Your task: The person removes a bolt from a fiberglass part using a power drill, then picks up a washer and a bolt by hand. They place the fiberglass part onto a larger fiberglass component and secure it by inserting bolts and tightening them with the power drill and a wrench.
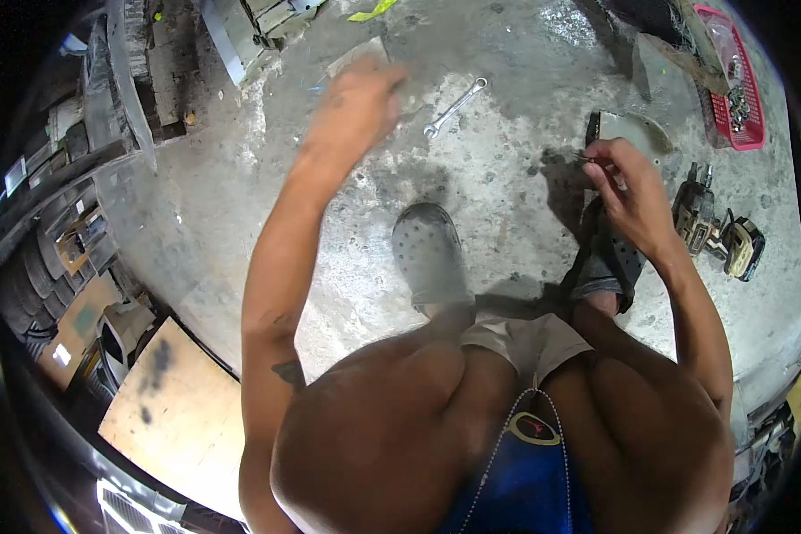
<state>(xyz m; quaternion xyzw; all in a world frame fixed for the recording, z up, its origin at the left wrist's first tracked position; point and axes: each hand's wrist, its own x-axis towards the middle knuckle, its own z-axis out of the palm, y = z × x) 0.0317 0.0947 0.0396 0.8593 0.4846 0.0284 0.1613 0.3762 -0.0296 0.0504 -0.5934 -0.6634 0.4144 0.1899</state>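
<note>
On the rough concrete floor (329, 258), someone's squatting right here in grey clogs (427, 246), with both hands out in front. The right hand (627, 191) has a pinch grip on a small dark piece (587, 158), thumb and fingertips closed on it. It's too tiny for me to say what it is exactly. Just past that hand there's a pale shallow piece (636, 133) with a dark edge, lying on the concrete.

The left hand (356, 102) is way out ahead and pretty blurry, right by a flat, light-coloured scrap (359, 55). Honestly can't tell if that grip is holding anything or just released.

Between the hands, nearer the left one, a shiny combination wrench (456, 108) lies diagonally on the floor, nobody touching it. Over past the right hand are a cordless power tool (696, 214) and a chunky black-and-tan unit (744, 249) just beside it. Farther out is a pinkish-red plastic basket (755, 111) with small metal hardware (739, 109) in it.
</note>
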